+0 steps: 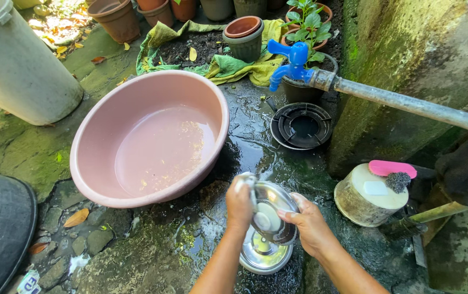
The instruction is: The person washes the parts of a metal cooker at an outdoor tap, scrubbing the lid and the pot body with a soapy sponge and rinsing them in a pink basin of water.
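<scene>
My right hand [309, 223] holds a small round steel lid [271, 218], tilted on edge above the wet ground. My left hand [239, 200] presses a pale scrubbing cloth [246, 179] against the lid's upper rim. Directly beneath the lid sits a shiny steel bowl [262, 256] on the wet stone. A large pink basin [149, 139] with a little cloudy water stands to the upper left of my hands.
A blue tap [291, 64] on a metal pipe [408, 103] juts from the mossy wall. Below it lies a black burner ring [302, 125]. A stump [367, 196] holds a pink brush, soap and scourer. White bucket [16, 65] at left; plant pots [243, 37] behind.
</scene>
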